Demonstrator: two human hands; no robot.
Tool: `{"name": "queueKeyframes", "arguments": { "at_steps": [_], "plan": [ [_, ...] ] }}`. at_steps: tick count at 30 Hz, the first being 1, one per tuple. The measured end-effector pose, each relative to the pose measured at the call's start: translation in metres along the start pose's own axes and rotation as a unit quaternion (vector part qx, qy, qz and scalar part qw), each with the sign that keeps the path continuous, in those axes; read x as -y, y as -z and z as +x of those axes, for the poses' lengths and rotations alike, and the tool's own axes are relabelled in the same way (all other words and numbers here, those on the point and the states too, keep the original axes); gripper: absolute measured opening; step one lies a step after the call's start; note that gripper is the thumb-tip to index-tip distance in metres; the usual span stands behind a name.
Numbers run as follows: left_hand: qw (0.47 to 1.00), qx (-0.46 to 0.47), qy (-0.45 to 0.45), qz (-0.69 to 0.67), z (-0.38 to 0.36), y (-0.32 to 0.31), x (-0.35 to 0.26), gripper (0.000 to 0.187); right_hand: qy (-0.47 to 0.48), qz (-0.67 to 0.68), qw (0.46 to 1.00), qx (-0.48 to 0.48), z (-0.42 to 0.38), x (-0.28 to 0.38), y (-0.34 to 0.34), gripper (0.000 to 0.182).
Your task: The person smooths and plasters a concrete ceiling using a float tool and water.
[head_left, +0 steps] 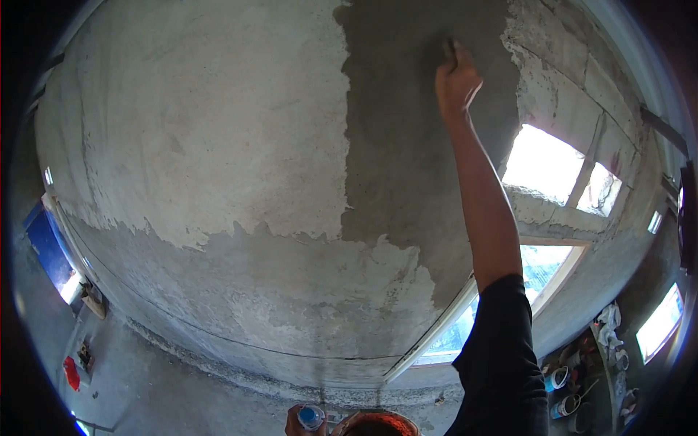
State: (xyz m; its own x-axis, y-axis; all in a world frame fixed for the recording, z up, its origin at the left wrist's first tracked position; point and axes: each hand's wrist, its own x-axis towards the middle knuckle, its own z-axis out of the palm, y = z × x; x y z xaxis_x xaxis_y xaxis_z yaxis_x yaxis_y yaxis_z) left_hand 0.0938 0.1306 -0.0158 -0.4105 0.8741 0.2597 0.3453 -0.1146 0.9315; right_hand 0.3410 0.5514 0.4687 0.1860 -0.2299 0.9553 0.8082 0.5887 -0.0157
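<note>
My right hand point(458, 80) is raised against the dark, damp-looking plaster patch point(400, 131) on the wall, its fingers bent round something dark that I cannot make out. Lighter dry plaster point(218, 123) lies to the left of the patch. At the bottom edge my left hand point(294, 421) is closed round a bottle with a blue top point(311, 416). Just right of the bottle is an orange-red rounded container point(378, 420), cut off by the frame edge.
A framed window point(542, 272) and a bright wall opening point(545, 166) are at the right. Buckets point(558, 378) stand at the lower right. A red object point(71, 373) lies on the floor at the lower left, below a blue panel point(51, 243).
</note>
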Motion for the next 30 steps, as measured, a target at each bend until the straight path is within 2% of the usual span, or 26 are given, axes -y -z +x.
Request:
{"name": "queueKeyframes", "arguments": {
  "at_steps": [3, 5, 7, 9, 10, 12, 13, 15, 17, 18, 20, 21, 23, 24, 26, 30],
  "plan": [
    [1.000, -0.015, 0.005, 0.000, 0.003, 0.002, -0.019, 0.042, -0.012, 0.001, 1.000, -0.012, 0.007, -0.008, -0.023, 0.034],
    [1.000, -0.019, -0.003, 0.009, 0.003, 0.000, -0.012, 0.042, 0.062, -0.129, 0.989, 0.037, -0.007, -0.004, -0.046, 0.036],
    [1.000, -0.020, -0.009, 0.020, 0.000, 0.001, -0.005, 0.042, -0.001, -0.131, 0.971, 0.201, -0.027, 0.019, -0.045, 0.038],
    [1.000, -0.025, 0.000, -0.003, 0.000, 0.000, -0.001, 0.042, 0.006, -0.078, 0.931, 0.357, -0.047, 0.039, -0.038, 0.039],
    [1.000, -0.024, -0.002, -0.003, 0.001, 0.001, -0.002, 0.042, 0.006, -0.079, 0.931, 0.356, -0.057, 0.041, -0.035, 0.039],
    [1.000, -0.016, 0.005, -0.001, 0.002, 0.003, -0.005, 0.042, 0.114, 0.044, 0.947, 0.297, -0.075, 0.040, -0.031, 0.041],
    [1.000, -0.016, 0.003, 0.000, 0.002, 0.004, -0.006, 0.042, 0.114, 0.044, 0.948, 0.295, -0.072, 0.041, -0.027, 0.041],
    [0.999, -0.023, -0.022, 0.006, 0.003, 0.006, -0.006, 0.041, 0.098, 0.053, 0.980, 0.163, -0.060, 0.039, -0.013, 0.046],
    [1.000, -0.020, -0.010, -0.009, 0.004, 0.011, -0.008, 0.041, 0.097, 0.034, 0.993, 0.057, -0.038, 0.019, -0.017, 0.050],
    [1.000, -0.016, 0.002, -0.025, 0.005, 0.011, -0.009, 0.041, 0.097, 0.035, 0.993, 0.058, -0.027, 0.010, -0.022, 0.050],
    [0.999, -0.022, 0.020, -0.014, 0.005, 0.009, -0.009, 0.041, 0.090, -0.015, 0.996, -0.023, -0.010, -0.004, -0.035, 0.048],
    [0.999, -0.026, 0.036, -0.004, 0.005, 0.009, -0.009, 0.041, 0.089, -0.016, 0.996, -0.022, -0.011, -0.008, -0.041, 0.048],
    [0.999, -0.027, 0.042, -0.019, 0.005, 0.007, -0.003, 0.041, 0.082, -0.103, 0.989, 0.073, -0.022, -0.004, -0.051, 0.046],
    [0.998, -0.028, 0.046, -0.038, 0.004, 0.006, -0.001, 0.041, 0.083, -0.103, 0.988, 0.075, -0.029, -0.003, -0.051, 0.046],
    [0.999, -0.026, 0.030, -0.027, 0.002, 0.007, 0.004, 0.041, -0.030, -0.092, 0.945, 0.314, -0.047, 0.029, -0.027, 0.043],
    [1.000, -0.020, -0.010, 0.008, 0.001, 0.003, 0.011, 0.041, -0.025, -0.042, 0.931, 0.362, -0.072, 0.042, 0.006, 0.040]
  ]
}}
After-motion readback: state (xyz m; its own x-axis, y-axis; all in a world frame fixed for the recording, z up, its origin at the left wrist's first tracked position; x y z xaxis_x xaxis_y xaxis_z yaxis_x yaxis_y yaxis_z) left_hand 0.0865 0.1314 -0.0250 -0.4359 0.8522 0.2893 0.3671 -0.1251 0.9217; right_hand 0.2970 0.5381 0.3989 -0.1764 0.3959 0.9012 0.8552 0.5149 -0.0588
